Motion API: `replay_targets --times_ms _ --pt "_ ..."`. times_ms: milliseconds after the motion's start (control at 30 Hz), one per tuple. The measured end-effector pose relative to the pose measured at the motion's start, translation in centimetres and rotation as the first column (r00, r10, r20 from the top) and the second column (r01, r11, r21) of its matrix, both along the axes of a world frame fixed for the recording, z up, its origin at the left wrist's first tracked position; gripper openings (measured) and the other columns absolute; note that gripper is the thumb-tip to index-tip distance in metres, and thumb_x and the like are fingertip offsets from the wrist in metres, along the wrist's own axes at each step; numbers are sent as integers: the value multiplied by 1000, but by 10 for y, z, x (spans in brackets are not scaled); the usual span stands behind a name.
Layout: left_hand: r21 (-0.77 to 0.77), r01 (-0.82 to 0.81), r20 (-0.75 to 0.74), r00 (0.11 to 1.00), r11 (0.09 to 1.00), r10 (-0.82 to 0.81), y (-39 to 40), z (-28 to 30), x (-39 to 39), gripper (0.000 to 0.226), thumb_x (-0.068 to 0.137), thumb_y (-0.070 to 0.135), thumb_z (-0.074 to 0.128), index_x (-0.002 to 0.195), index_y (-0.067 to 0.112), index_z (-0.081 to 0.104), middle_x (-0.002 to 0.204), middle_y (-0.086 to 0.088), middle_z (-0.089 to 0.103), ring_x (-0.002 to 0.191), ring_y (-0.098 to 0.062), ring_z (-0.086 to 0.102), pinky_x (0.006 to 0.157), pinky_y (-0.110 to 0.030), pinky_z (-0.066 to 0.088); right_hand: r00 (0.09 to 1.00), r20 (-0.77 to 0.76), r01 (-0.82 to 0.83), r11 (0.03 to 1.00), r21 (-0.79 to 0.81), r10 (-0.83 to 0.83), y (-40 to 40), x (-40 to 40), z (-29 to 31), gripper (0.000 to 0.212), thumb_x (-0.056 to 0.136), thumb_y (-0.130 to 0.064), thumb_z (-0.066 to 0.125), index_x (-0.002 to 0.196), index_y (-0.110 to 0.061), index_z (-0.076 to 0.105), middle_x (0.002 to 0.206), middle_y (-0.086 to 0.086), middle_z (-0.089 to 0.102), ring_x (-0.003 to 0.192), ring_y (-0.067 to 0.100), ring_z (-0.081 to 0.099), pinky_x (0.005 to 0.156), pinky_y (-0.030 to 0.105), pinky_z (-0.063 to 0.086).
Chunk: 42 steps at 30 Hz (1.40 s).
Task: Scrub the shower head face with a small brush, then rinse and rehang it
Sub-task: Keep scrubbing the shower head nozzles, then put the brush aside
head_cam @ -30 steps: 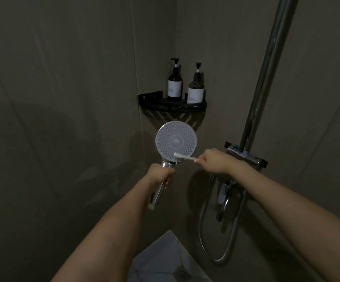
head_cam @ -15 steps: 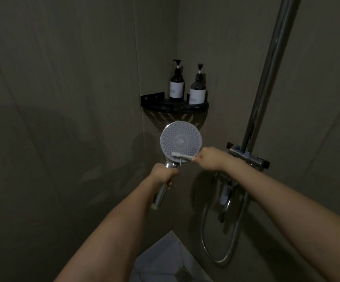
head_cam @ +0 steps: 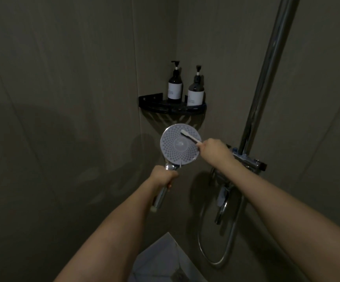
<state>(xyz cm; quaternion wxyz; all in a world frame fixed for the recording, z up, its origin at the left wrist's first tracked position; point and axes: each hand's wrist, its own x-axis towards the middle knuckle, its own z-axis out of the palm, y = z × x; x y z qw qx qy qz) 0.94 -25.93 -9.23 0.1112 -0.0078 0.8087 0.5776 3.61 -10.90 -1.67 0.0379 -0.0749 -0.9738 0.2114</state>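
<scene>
1. Since the earlier frames, the small brush (head_cam: 191, 136) has travelled from the lower edge of the shower head (head_cam: 180, 144) face to its upper right part; its bristle end now lies on the nozzle field above and to the right of the centre disc, with the handle slanting down and right.
2. Right hand (head_cam: 214, 151): clenched around the rear end of the brush handle, at the right rim of the face. The forearm runs off the lower right of the view.
3. Left hand (head_cam: 162, 176): wrapped tightly around the chrome handle just below the round head, holding it upright with the perforated face turned toward the camera. The lower end of the handle projects beneath the fist.
4. Shower head position: off its mount, held in mid-air in front of the wall corner, directly below the corner shelf (head_cam: 172, 107) and to the left of the riser pipe (head_cam: 267, 78).
5. Background: two dark pump bottles with pale labels, the left bottle (head_cam: 174, 88) and the right bottle (head_cam: 195, 90), stand side by side on the black shelf.
6. Fixtures at right: the mixer valve (head_cam: 246, 159) sits at the foot of the riser pipe, partly hidden by the right forearm; the metal hose (head_cam: 224, 255) hangs in a loop beneath it.
7. Lighting is dim; finer detail of the bristles cannot be resolved.
</scene>
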Motion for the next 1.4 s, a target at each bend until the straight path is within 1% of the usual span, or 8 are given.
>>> replay_targets --times_ms 233,433,567,867,1000,1200,1300,1400 --pt "38 -6 -11 1000 999 7 9 6 1 31 77 4 61 49 6 48 25 2 42 23 -8 39 32 -16 35 1000 25 15 1000 -21 -15 2 5 -3 28 99 -28 40 104 -15 64 93 10 63 86 24 64 73 37 53" --pt "56 -36 1 999 998 36 3 0 1 32 77 2 60 49 6 46 25 3 41 22 -7 37 31 -15 32 997 27 72 997 -12 -71 5 2 -5 33 98 -32 39 97 -10 64 68 1 51 59 13 50 49 26 36" --pt "77 -60 -7 998 995 61 -2 -1 0 31 77 2 61 50 6 46 27 3 42 22 -8 37 32 -15 32 991 124 43 999 32 -46 6 4 -3 30 96 -35 43 89 -12 61 70 2 52 60 14 50 49 26 36" --pt "71 -57 -6 998 996 57 -7 -1 2 31 77 4 62 52 7 46 29 2 42 23 -8 37 32 -16 34 998 23 63 998 -15 -63 7 7 -5 36 98 -33 40 86 -7 61 78 10 57 63 21 49 58 27 38" --pt "29 -31 -8 999 999 31 -12 -3 1 32 77 3 62 49 6 46 27 3 42 23 -8 38 33 -16 34 996 86 7 1000 -27 -5 -3 11 6 39 99 -33 37 67 -17 51 74 7 51 64 20 49 55 28 37" --pt "15 -18 -23 1000 1000 18 -10 0 0 29 75 5 62 49 6 49 28 1 45 25 -9 41 35 -18 35 995 90 -45 999 -2 45 -18 4 12 29 97 -34 40 94 -14 60 81 5 56 63 14 48 51 25 34" --pt "0 -4 -30 1000 1000 4 -10 4 1 30 75 5 62 48 7 48 27 1 44 24 -9 40 36 -18 35 1000 -22 -5 1000 23 5 -17 5 14 36 99 -29 34 110 -7 61 98 14 61 83 28 59 65 32 46" --pt "-24 -7 -39 999 1000 6 -13 4 1 31 76 4 61 48 6 47 25 1 43 22 -7 39 35 -18 34 999 29 -23 999 24 23 -23 8 14 36 99 -31 38 104 -4 61 85 11 56 82 28 58 67 34 44"
